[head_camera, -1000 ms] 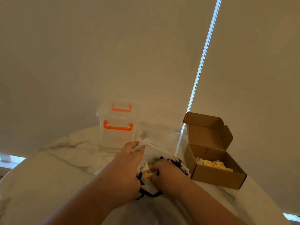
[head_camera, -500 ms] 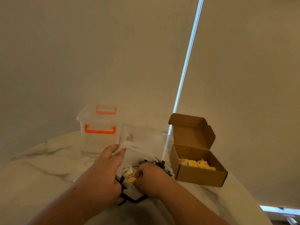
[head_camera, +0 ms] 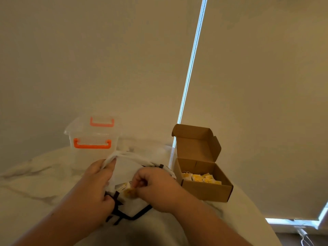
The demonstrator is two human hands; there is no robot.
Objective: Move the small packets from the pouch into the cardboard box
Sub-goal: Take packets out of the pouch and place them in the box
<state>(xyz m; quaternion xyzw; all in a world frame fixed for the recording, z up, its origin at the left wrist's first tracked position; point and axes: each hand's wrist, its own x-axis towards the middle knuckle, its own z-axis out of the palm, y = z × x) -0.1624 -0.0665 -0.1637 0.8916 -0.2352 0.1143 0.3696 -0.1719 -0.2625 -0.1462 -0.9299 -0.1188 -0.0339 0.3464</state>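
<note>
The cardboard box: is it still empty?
No, the cardboard box stands open with several yellow and white packets already lying inside.

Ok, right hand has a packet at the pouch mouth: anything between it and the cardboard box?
Nothing visible. The right hand pinches a yellow packet at the pouch opening, and the cardboard box sits just to its right, lid flipped back, top open. Only bare table and the pouch's edge lie between them.

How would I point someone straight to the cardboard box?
On the marble table, look right of the white pouch that both hands are working. The cardboard box sits there, brown, lid flipped up, yellow packets inside, unlike the clear tub with orange handles.
</note>
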